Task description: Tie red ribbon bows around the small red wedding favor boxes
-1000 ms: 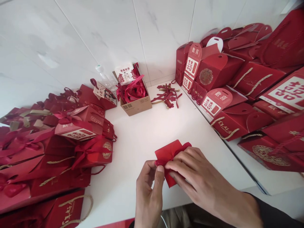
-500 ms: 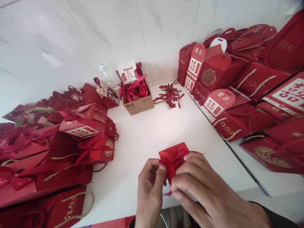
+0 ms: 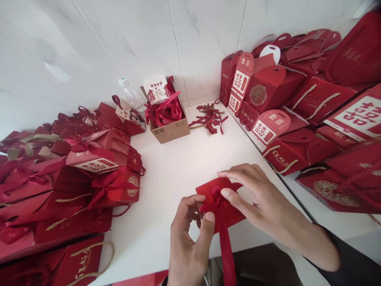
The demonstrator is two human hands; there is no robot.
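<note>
In front of me on the white table lies a small red gift box (image 3: 235, 212), tied with a dark red ribbon (image 3: 225, 242). The ribbon has a knot at the box's middle, and one long tail hangs over the table's front edge. My left hand (image 3: 190, 234) is at the box's left side, thumb and curled fingers around a ribbon loop there. Over the right side is my right hand (image 3: 256, 198), its fingers apart and its thumb tip touching the ribbon near the knot. Part of the ribbon's right end is hidden by this hand.
Red gift boxes with bows (image 3: 110, 188) are piled at the left. More red boxes (image 3: 268, 89) are stacked at the right. At the back stand a cardboard box (image 3: 171, 132) of ribbons and a clear plastic bottle (image 3: 127, 89), beside loose dark red strips (image 3: 211, 119).
My right hand has opened and moved up and right from the knot. The long ribbon tail now hangs down toward me. My left hand stays at the box's left side.
</note>
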